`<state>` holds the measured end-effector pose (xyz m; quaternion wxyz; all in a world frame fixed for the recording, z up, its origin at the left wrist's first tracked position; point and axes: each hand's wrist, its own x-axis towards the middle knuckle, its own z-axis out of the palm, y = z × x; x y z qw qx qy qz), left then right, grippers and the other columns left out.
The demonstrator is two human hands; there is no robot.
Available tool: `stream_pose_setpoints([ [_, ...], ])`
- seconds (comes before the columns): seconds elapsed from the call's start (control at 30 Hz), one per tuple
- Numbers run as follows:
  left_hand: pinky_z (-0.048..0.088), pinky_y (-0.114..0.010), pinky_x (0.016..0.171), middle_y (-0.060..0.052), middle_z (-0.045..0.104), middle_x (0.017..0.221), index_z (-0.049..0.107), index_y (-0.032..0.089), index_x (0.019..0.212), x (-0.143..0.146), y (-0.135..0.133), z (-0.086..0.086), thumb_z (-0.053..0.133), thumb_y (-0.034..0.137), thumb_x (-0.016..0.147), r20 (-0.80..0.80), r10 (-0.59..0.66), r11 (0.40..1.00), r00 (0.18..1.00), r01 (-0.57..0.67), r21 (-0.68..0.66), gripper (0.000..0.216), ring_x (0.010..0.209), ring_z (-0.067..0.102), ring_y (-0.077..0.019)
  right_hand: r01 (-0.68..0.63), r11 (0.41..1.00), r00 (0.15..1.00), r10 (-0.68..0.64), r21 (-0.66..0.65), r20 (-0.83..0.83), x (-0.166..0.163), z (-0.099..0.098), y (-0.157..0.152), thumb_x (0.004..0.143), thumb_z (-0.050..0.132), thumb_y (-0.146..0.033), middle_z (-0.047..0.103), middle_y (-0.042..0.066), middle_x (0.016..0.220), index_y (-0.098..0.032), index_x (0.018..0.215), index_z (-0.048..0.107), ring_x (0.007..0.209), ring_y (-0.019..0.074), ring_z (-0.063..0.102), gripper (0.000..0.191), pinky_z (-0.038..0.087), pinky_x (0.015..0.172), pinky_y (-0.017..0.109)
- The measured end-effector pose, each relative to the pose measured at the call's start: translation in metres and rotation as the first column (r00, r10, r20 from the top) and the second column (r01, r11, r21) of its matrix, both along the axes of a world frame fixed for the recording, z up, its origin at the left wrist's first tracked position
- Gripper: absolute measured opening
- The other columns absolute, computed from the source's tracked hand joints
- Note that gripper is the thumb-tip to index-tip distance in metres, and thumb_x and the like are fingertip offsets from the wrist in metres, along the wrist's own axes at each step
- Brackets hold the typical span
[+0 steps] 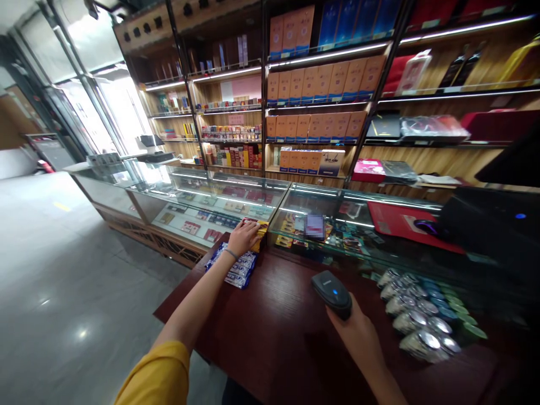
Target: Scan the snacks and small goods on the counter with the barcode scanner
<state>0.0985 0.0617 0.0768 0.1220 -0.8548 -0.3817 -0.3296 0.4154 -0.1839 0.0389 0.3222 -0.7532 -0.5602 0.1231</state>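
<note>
My left hand (pixel 244 236) reaches out over a small pile of yellow packets (pixel 260 229) at the table's far edge, against the glass counter. Its fingers lie stretched across the top of them, and its underside is hidden. Beneath my left forearm, blue and silver packets (pixel 238 273) lie in rows on the dark wooden table (pixel 291 315). My right hand (pixel 352 323) is wrapped around a black barcode scanner (pixel 331 289) with a lit blue spot, held above the table.
Silver-lidded jars (pixel 415 315) stand in rows on the right, beside blue and green containers (pixel 455 309). Behind the table runs a glass display counter (pixel 291 197), bearing a red mat (pixel 405 222) with a mouse (pixel 426 226). A dark monitor (pixel 489 225) rises at the right. Boxed goods fill the shelves.
</note>
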Motion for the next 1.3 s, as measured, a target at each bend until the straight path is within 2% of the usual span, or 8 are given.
stream_pose_setpoints([
  [0.13,0.034,-0.046,0.114,-0.008,0.065,0.128,0.058,0.028,0.129,0.000,0.000,-0.003,0.063,0.035,0.088,0.042,-0.013,1.000,0.999,0.014,-0.014,0.042,0.126,0.055,-0.0247,-0.013,1.000,1.000,0.013,-0.014,-0.004,-0.001,0.002,-0.001,0.082,0.051,-0.052,0.074,0.007,0.078,-0.025,0.110,0.055,0.073,0.0302,0.072,0.039,0.044,0.054,0.030],
  [0.4,0.032,-0.048,0.115,-0.007,0.063,0.131,0.055,0.028,0.134,-0.003,0.001,-0.003,0.058,0.033,0.091,-0.016,-0.001,1.000,1.000,0.000,-0.023,0.044,0.128,0.053,-0.0260,-0.016,1.000,1.000,0.015,-0.025,-0.027,-0.003,0.016,-0.004,0.082,0.051,-0.052,0.074,0.006,0.079,-0.025,0.109,0.056,0.076,0.0295,0.073,0.038,0.044,0.056,0.029],
  [0.7,0.032,-0.050,0.116,-0.009,0.059,0.136,0.054,0.027,0.136,-0.003,-0.001,-0.005,0.061,0.031,0.089,-0.015,0.008,1.000,1.000,-0.008,-0.024,0.048,0.132,0.050,-0.0275,0.016,0.999,1.000,-0.015,-0.036,0.022,-0.004,0.016,-0.005,0.083,0.052,-0.053,0.073,0.005,0.077,-0.026,0.106,0.055,0.071,0.0300,0.072,0.036,0.041,0.054,0.029],
  [0.83,0.031,-0.051,0.116,-0.009,0.055,0.140,0.054,0.029,0.136,-0.002,-0.004,-0.005,0.063,0.031,0.087,0.012,0.004,1.000,1.000,-0.004,-0.017,0.050,0.135,0.046,-0.0280,0.001,1.000,1.000,-0.001,-0.016,-0.023,-0.005,0.019,-0.006,0.083,0.051,-0.050,0.074,0.007,0.077,-0.024,0.104,0.055,0.076,0.0304,0.073,0.034,0.043,0.056,0.029],
  [0.97,0.031,-0.052,0.116,-0.009,0.054,0.142,0.053,0.028,0.137,0.007,-0.019,-0.005,0.061,0.032,0.089,0.058,0.023,1.000,0.998,-0.023,-0.002,0.049,0.137,0.043,-0.0294,-0.003,1.000,0.999,0.003,0.009,-0.038,-0.002,0.020,-0.008,0.082,0.053,-0.049,0.075,0.010,0.085,-0.023,0.111,0.057,0.087,0.0317,0.073,0.039,0.046,0.061,0.030],
  [1.07,0.035,-0.050,0.114,-0.009,0.056,0.139,0.058,0.026,0.129,0.022,-0.037,-0.007,0.057,0.031,0.091,0.126,0.017,1.000,0.992,-0.018,0.006,0.039,0.135,0.045,-0.0286,0.010,1.000,0.999,-0.009,0.022,-0.040,0.002,0.018,-0.013,0.081,0.054,-0.048,0.075,0.012,0.090,-0.021,0.119,0.056,0.089,0.0326,0.072,0.046,0.049,0.066,0.032],
  [1.2,0.043,-0.045,0.106,-0.011,0.061,0.127,0.063,0.022,0.111,0.053,-0.066,-0.014,0.056,0.029,0.092,0.243,-0.024,1.000,0.970,0.026,-0.008,0.022,0.122,0.054,-0.0266,0.052,0.997,0.997,-0.049,0.050,-0.060,0.007,0.018,-0.026,0.081,0.055,-0.045,0.075,0.011,0.091,-0.021,0.122,0.056,0.093,0.0327,0.072,0.048,0.050,0.071,0.034],
  [1.3,0.047,-0.043,0.100,-0.010,0.063,0.116,0.061,0.022,0.106,0.083,-0.090,-0.021,0.055,0.027,0.092,0.323,-0.070,0.994,0.944,0.092,-0.054,0.016,0.112,0.058,-0.0249,0.082,0.994,0.993,-0.075,0.074,-0.091,0.014,0.018,-0.039,0.080,0.056,-0.043,0.075,0.011,0.089,-0.020,0.122,0.056,0.096,0.0314,0.071,0.049,0.052,0.074,0.034],
])
